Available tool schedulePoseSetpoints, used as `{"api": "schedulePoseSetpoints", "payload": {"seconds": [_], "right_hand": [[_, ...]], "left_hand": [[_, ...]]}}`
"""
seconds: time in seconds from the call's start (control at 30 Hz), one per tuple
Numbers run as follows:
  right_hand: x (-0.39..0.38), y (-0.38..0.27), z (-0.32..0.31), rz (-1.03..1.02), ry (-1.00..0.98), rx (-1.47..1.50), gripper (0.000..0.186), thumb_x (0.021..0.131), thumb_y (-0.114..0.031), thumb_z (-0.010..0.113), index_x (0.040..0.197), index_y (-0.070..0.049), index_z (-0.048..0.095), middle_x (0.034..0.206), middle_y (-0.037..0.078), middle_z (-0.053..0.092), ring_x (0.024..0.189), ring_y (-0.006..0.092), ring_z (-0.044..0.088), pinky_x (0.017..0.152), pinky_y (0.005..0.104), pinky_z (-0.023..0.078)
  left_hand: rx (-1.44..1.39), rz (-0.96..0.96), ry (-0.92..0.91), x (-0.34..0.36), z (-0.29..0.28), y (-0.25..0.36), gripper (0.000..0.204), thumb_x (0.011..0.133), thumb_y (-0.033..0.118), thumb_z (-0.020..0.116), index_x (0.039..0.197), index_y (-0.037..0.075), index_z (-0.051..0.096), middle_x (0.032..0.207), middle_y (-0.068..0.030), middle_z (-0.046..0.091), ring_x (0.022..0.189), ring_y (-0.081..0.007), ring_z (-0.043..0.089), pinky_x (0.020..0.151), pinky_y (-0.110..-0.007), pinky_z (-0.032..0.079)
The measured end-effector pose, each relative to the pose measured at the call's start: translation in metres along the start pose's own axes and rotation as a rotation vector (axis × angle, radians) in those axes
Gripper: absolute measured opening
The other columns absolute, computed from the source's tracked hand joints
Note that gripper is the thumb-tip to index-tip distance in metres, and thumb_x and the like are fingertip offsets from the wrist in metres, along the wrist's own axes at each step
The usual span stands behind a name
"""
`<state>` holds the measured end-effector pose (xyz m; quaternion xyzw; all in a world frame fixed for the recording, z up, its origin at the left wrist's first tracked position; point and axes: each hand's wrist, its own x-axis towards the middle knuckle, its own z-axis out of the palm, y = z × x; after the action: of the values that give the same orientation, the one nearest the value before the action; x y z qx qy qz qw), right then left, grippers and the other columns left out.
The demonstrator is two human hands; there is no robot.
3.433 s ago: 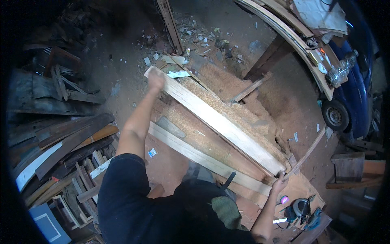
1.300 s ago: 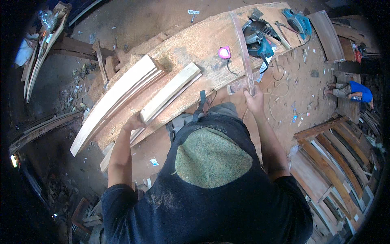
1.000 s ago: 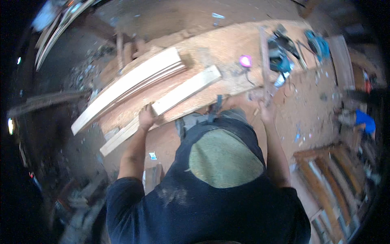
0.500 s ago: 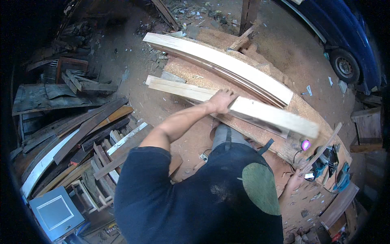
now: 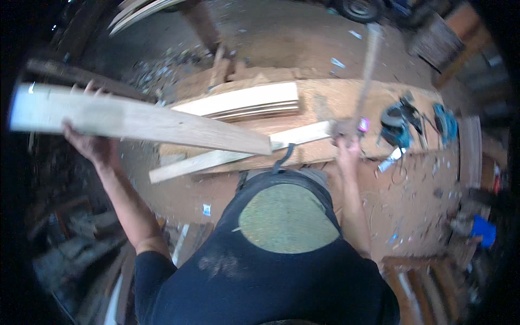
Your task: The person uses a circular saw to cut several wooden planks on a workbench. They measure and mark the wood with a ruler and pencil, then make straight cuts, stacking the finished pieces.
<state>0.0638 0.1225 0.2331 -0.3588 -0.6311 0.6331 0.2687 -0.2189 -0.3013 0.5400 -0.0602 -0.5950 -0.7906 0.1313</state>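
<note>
My left hand (image 5: 89, 141) is closed around a pale wooden board (image 5: 184, 122), raised out to the left and slightly blurred, its far end over the bench (image 5: 314, 92). My right hand (image 5: 348, 149) grips the lower end of a long thin wooden stick (image 5: 367, 70), which points away from me; its end by my fingers is blurred. Beneath the raised board, another pale strip (image 5: 189, 165) lies diagonally on the sawdusty bench. A stack of light curved planks (image 5: 233, 100) lies behind it. A pink tape measure (image 5: 364, 125) is just past my right hand.
A circular saw (image 5: 394, 124) and a second teal power tool (image 5: 445, 123) sit on the bench's right end. A vehicle wheel (image 5: 358, 10) is beyond. Timber lies piled lower left (image 5: 65, 260) and lower right (image 5: 428, 287); a person in blue (image 5: 482, 230) is at far right.
Since half a second ago my left hand has lifted the board up and out to the left. My right hand still holds the stick. The view has swung round between frames.
</note>
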Motion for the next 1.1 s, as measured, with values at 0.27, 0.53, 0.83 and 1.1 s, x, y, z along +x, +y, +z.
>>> {"api": "schedulePoseSetpoints", "payload": {"seconds": [0.27, 0.53, 0.83, 1.1], "right_hand": [[0.001, -0.057, 0.019, 0.113, -0.164, 0.488, 0.034, 0.102, -0.023, 0.067, 0.128, -0.002, 0.059, 0.119, 0.008, 0.069, 0.107, 0.0169, 0.065, 0.095, 0.0365, 0.053], [0.028, -0.100, -0.002, 0.029, -0.258, 0.688, 0.011, 0.100, -0.009, 0.065, 0.105, -0.006, 0.055, 0.139, 0.024, 0.061, 0.111, 0.0180, 0.066, 0.092, 0.0385, 0.058], [0.015, -0.122, -0.013, 0.091, -0.198, 0.737, 0.014, 0.096, 0.000, 0.064, 0.100, -0.008, 0.053, 0.134, 0.025, 0.065, 0.106, 0.0229, 0.069, 0.087, 0.0383, 0.060], [0.013, -0.126, -0.015, -0.037, -0.233, 0.651, 0.015, 0.099, 0.000, 0.062, 0.107, -0.008, 0.053, 0.130, 0.023, 0.067, 0.108, 0.0223, 0.070, 0.086, 0.0360, 0.060]], "left_hand": [[-0.011, -0.073, 0.275, 0.009, -0.080, -0.069, 0.096, 0.105, 0.069, 0.012, 0.144, -0.014, 0.040, 0.138, -0.0281, 0.057, 0.127, -0.0408, 0.057, 0.118, -0.055, 0.039], [0.086, -0.244, 0.527, -0.021, -0.079, -0.112, 0.097, 0.103, 0.074, 0.018, 0.140, -0.010, 0.049, 0.133, -0.0239, 0.061, 0.124, -0.0373, 0.060, 0.109, -0.056, 0.048], [-0.371, -0.178, 0.280, -0.032, -0.095, -0.141, 0.074, 0.098, 0.045, 0.028, 0.140, -0.010, 0.053, 0.137, -0.0248, 0.062, 0.132, -0.0408, 0.056, 0.118, -0.057, 0.039], [-0.251, -0.484, 0.486, -0.024, -0.128, -0.185, 0.070, 0.101, 0.051, 0.031, 0.147, 0.001, 0.049, 0.142, -0.0221, 0.058, 0.133, -0.0406, 0.055, 0.115, -0.062, 0.040]]}}
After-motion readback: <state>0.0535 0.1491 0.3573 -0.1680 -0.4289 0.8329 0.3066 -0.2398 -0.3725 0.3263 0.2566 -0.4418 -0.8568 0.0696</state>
